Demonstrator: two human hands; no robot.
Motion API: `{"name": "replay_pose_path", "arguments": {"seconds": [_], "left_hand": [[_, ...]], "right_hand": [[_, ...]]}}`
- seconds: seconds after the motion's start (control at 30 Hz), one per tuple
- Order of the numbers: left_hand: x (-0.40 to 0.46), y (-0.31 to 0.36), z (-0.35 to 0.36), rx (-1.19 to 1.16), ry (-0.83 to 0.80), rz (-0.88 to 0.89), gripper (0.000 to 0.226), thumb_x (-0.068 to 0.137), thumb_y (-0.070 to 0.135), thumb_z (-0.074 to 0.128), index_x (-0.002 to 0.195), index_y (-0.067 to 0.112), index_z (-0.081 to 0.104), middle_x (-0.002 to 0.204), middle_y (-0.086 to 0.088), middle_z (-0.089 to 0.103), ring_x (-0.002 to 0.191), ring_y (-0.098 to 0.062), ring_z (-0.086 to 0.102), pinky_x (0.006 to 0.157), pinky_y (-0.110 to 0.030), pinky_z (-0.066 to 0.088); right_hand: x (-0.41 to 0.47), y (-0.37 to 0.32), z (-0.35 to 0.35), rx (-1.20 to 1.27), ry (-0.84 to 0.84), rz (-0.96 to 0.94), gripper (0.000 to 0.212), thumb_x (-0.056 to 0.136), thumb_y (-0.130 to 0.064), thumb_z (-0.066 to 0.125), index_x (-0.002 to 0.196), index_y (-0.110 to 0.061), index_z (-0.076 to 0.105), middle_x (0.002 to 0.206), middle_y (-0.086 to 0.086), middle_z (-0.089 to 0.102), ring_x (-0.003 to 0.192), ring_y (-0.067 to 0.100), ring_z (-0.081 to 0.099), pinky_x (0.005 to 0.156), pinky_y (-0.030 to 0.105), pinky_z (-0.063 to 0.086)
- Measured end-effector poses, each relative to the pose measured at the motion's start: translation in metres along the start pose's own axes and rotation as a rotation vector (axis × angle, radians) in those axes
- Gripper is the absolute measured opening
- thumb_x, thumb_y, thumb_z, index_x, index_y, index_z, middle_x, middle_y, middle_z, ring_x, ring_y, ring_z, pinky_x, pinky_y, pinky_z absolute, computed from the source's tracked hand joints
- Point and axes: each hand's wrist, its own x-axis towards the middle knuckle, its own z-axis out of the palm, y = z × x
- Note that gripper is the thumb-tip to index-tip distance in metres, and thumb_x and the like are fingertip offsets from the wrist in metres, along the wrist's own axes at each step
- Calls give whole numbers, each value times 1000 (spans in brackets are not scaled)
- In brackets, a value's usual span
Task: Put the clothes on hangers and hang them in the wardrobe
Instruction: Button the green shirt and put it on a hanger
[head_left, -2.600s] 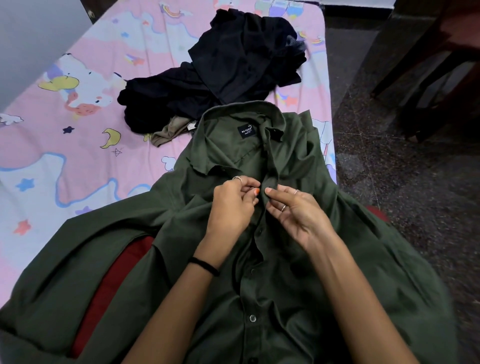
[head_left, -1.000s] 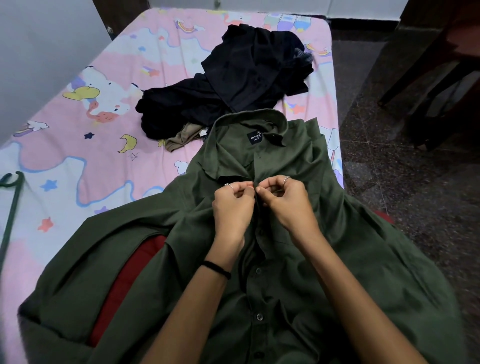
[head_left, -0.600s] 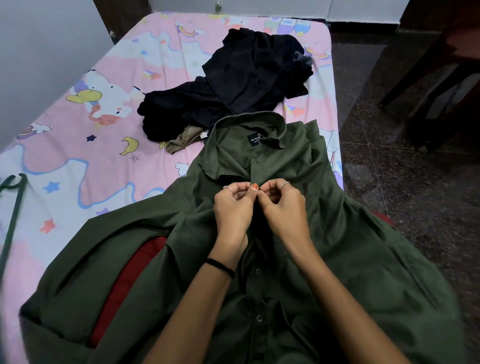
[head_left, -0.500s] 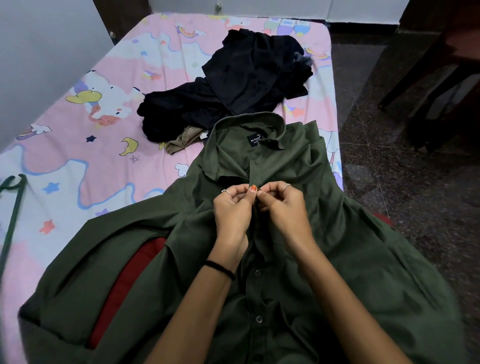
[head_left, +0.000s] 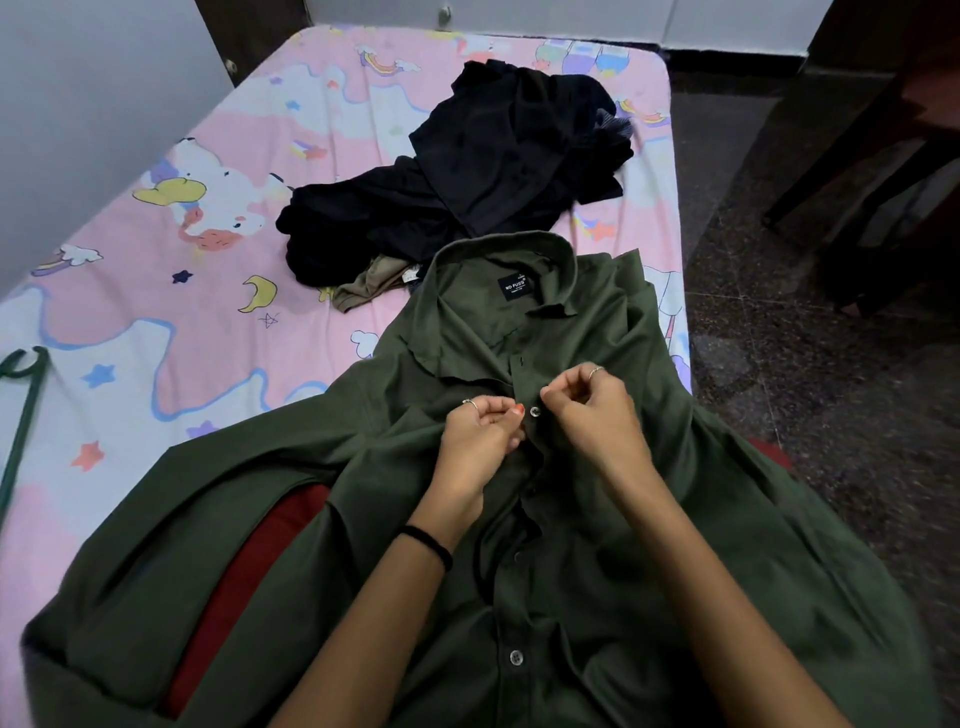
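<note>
1. The green shirt (head_left: 519, 519) lies front-up across the near end of the bed (head_left: 156, 312), collar away from me. My left hand (head_left: 480, 434) and right hand (head_left: 595, 410) each pinch the placket, either side of the upper button (head_left: 534, 411).
2. That button looks through its hole; the lower buttons seem fastened. I judge the collar button is still open.
3. No hanger is in the shirt as far as I can see. A green hanger (head_left: 21, 415) lies at the bed's left edge, cut off by the frame.
4. The dark clothes (head_left: 467, 182) wait heaped beyond, so most of the task remains.
5. The wardrobe is not in view. Something red (head_left: 249, 571) shows under the shirt, which I cannot identify.
</note>
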Motion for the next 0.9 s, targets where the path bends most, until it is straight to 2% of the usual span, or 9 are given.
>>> {"name": "replay_pose_path", "arguments": {"seconds": [0.1,0.2,0.27,0.37,0.43,0.57,0.67,0.8,0.9], "left_hand": [[9,0,-3,64,57,15,23,100,18,49,86,7,63,74,-6,64,64,-8,60,55,-10,48],[24,4,-10,-32,214,-53,33,102,24,44,80,4,60,69,-11,62,62,-15,59,47,-11,47],[33,8,-14,-100,264,-98,36,101,29,46,82,1,57,70,-15,61,60,-18,58,43,-13,47],[48,16,-15,-146,290,-168,41,96,40,54,80,2,54,73,-17,63,58,-20,61,40,-17,47],[62,17,-15,-103,307,-191,38,92,38,61,79,3,54,71,-16,64,53,-19,62,37,-17,45],[75,27,-20,83,399,-90,23,89,12,53,67,9,46,58,-12,62,32,-8,55,32,-15,33],[64,35,-39,230,553,132,23,86,14,53,65,8,47,56,-12,62,33,-3,53,43,-15,39],[48,36,-78,378,524,196,30,91,25,58,66,9,57,58,-2,65,36,0,53,50,-18,43],[28,45,-112,406,551,299,33,94,28,57,64,13,57,57,4,64,43,-1,57,55,-15,45]], "right_hand": [[6,-12,4,-130,73,-190,6,84,-10,65,79,-10,61,72,-2,60,57,-1,53,57,7,38],[21,-22,18,-232,81,-309,6,84,-10,65,81,-11,59,89,6,60,70,10,55,69,15,45],[35,-25,27,-324,93,-283,12,85,-18,66,86,-11,57,95,8,60,82,21,59,78,32,49],[50,-29,33,-556,18,-92,44,84,-42,68,109,-8,53,115,13,59,106,34,59,84,39,47],[55,-28,37,-693,-51,4,62,84,-47,67,124,-4,46,127,16,55,117,37,54,89,41,46],[57,-21,42,-780,-97,30,43,86,-33,60,116,-4,48,127,18,55,117,39,54,86,39,45],[55,-17,37,-723,-70,24,17,86,-21,52,93,-8,44,116,20,60,107,41,57,77,37,44],[49,-32,32,-793,-34,0,22,90,-25,51,99,-4,52,117,21,59,108,41,57,78,38,43],[44,-63,41,-753,28,-171,29,91,-32,54,102,-5,57,112,19,61,104,41,58,78,39,44]]}}
